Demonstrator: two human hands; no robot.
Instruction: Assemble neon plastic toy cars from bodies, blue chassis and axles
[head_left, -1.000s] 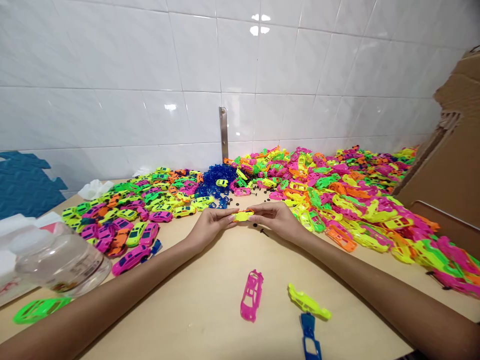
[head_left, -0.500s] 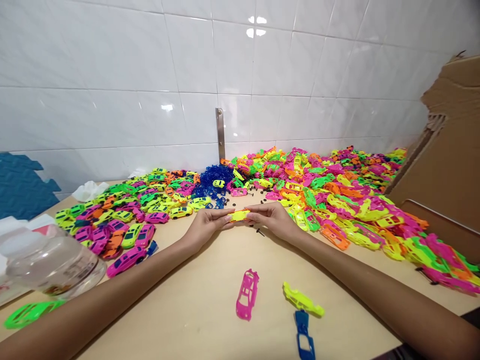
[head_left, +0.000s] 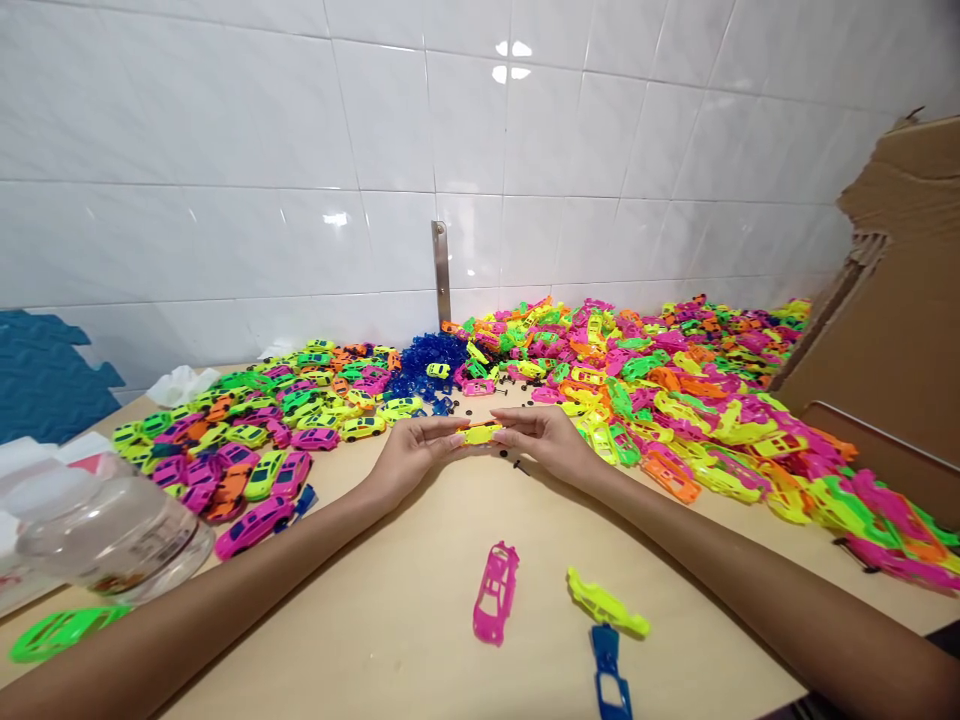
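A small yellow toy car body (head_left: 480, 434) is held at its two ends between my hands, above the middle of the table. My left hand (head_left: 420, 447) pinches its left end with thumb and fingers. The right end sits in the pinch of my right hand (head_left: 544, 440). Beneath and behind the hands lie small black wheels and an axle (head_left: 520, 467). Nearer to me rest a pink car shell (head_left: 496, 593), a yellow car part (head_left: 607, 603) and a blue plastic piece (head_left: 611, 675).
Toy cars with dark windows (head_left: 262, 472) cover the left side. A heap of coloured car shells (head_left: 675, 400) spreads to the right, before a cardboard box (head_left: 892, 300). Blue clear parts (head_left: 427, 360) are piled at the back. A clear plastic jar (head_left: 112, 540) stands front left, near a green shell (head_left: 64, 632).
Both hands stay in nearly the same place on the yellow toy car body. The whole view has shifted very slightly.
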